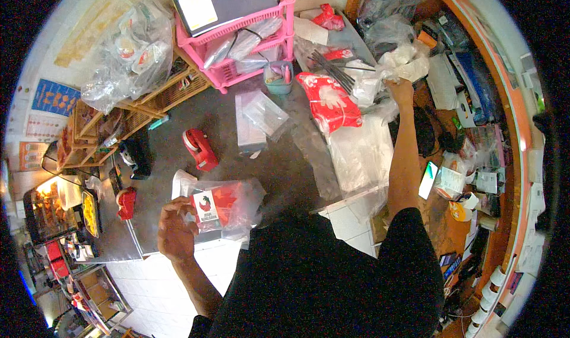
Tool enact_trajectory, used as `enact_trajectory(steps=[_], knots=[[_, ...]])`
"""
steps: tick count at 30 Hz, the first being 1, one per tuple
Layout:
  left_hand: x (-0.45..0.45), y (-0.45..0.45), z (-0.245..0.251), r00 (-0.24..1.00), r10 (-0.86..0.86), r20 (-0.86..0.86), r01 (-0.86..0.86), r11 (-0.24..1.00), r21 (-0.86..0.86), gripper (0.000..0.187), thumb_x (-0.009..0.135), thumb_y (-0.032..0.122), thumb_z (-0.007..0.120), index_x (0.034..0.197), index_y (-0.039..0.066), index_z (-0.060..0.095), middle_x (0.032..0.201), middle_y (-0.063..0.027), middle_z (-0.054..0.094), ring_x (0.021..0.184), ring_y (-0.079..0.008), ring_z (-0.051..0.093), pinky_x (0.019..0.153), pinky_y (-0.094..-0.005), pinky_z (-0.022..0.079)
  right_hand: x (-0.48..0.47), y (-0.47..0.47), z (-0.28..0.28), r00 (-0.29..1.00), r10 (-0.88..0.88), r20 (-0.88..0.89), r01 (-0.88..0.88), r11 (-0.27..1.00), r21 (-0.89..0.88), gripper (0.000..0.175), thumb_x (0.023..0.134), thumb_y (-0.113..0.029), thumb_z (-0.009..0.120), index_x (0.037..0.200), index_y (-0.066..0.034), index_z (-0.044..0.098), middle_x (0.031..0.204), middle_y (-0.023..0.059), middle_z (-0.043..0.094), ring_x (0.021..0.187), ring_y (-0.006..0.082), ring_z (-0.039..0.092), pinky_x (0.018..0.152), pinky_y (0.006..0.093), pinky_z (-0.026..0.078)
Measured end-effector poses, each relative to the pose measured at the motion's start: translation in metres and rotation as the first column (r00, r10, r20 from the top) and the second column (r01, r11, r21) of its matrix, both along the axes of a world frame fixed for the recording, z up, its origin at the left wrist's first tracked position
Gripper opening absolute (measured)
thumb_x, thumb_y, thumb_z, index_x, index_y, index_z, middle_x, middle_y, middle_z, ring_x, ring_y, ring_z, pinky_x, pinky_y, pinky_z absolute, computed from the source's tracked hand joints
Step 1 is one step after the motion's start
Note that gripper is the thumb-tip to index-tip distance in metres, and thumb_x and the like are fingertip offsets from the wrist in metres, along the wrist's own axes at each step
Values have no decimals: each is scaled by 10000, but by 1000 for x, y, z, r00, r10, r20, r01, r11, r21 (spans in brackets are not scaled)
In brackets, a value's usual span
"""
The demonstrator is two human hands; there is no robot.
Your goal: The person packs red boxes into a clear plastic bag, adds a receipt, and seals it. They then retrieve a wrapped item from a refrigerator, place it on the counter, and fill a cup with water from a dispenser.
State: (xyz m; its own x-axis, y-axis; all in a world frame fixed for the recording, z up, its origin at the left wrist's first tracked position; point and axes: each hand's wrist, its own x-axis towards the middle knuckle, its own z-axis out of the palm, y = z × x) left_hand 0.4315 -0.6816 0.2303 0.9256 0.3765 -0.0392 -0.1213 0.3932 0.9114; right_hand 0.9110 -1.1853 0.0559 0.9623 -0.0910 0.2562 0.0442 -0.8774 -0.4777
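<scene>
At the counter's near edge, my left hand [178, 226] pinches the side of a clear plastic bag [247, 204]. Inside the bag lie something red and a white printed card [207, 209] bearing a logo and writing. My right hand [400, 92] is stretched out to the far right, its fingers at a heap of thin plastic bags [403, 62]. The plastic hides its fingertips, so whether it grips a bag is unclear. Left of that hand lie a red pack of plastic gloves [331, 102] and several black straws [334, 73].
A red tape dispenser [200, 150] and flat clear sleeves [265, 113] lie on the dark counter [285, 173]. Behind them stands a pink plastic rack [231, 39] with a tablet [227, 6] on top. At right, a phone [428, 180] lies on a cluttered wooden shelf [434, 222].
</scene>
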Motion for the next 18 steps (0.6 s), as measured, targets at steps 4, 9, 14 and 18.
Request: enact_trajectory(steps=[4, 9, 14, 18], knots=[[4, -1, 1, 999, -38, -7, 38, 999, 5, 510, 876, 477, 527, 1147, 45, 529, 1222, -181, 501, 973, -262, 518, 466, -230, 478, 8, 13, -16, 996, -86, 5, 86, 995, -54, 574, 702, -496, 730, 902, 39, 677, 908, 268, 666, 893, 398, 646, 796, 438, 498], [2, 0, 1, 999, -30, -21, 30, 999, 11, 516, 864, 481, 542, 1148, 50, 534, 1217, -172, 507, 967, -260, 520, 454, -225, 462, 12, 22, -13, 998, -15, -60, 2, 975, -223, 604, 642, -504, 775, 859, 51, 676, 875, 262, 669, 868, 399, 651, 786, 435, 502], [-9, 1, -2, 1000, 19, -16, -19, 1000, -21, 517, 862, 491, 544, 1138, 54, 537, 1215, -171, 506, 971, -263, 515, 453, -225, 468, 1, 21, 14, 997, -5, -76, 26, 962, 273, 494, 689, -386, 817, 805, 66, 655, 776, 123, 671, 684, 194, 594, 647, 352, 475], [-10, 0, -5, 998, 59, -2, -59, 997, -45, 527, 866, 469, 525, 1115, 5, 534, 1195, -180, 509, 941, -245, 537, 444, -227, 457, -5, 15, 39, 990, 144, -3, -134, 928, 348, 337, 758, -280, 776, 837, 29, 666, 799, 66, 667, 692, 155, 575, 635, 318, 462]])
